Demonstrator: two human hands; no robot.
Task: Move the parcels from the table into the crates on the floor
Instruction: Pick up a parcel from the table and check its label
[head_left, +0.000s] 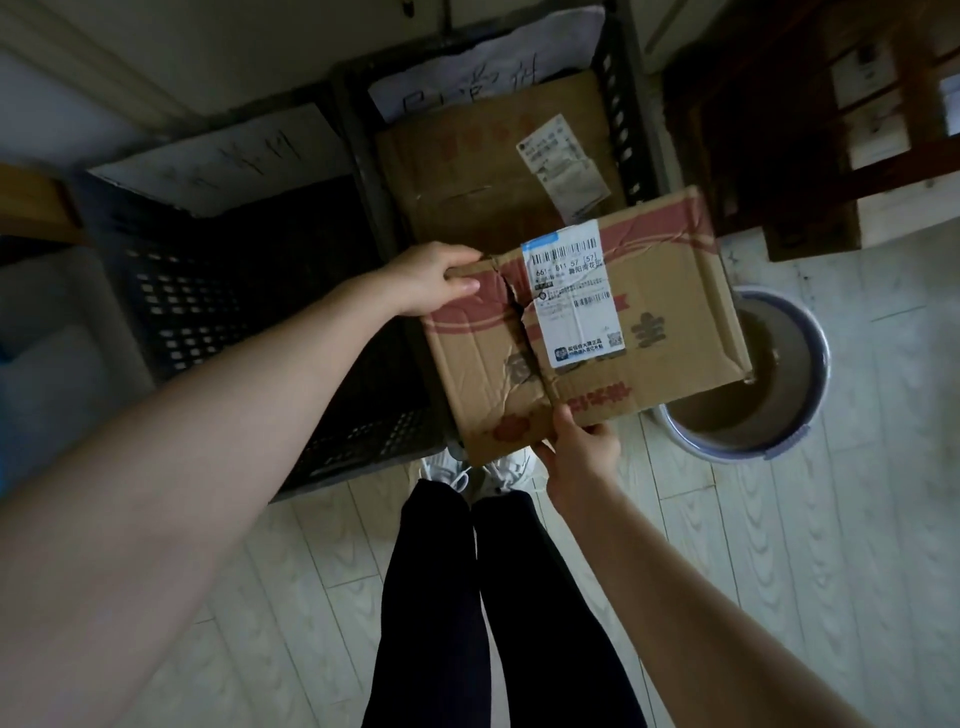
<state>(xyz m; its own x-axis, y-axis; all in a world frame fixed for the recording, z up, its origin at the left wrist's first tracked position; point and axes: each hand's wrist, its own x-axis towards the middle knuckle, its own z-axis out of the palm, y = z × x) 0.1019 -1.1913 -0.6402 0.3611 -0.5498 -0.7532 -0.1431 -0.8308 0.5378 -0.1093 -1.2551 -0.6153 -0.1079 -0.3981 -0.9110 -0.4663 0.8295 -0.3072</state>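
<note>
The box (639, 332) hangs over the right crate (623, 130). Left hand (431, 280) fingers grip its 9 o'clock corner, and right hand (579, 457) fingers pinch 6 o'clock. Its torn top could buckle and slip free.

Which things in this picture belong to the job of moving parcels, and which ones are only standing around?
Part of the job: held parcel, gripped by the left hand and the right hand; black crate on the left; second crate, with a labelled box lying in it.

Only standing around: bucket on the floor; wooden furniture; white shoes.
</note>
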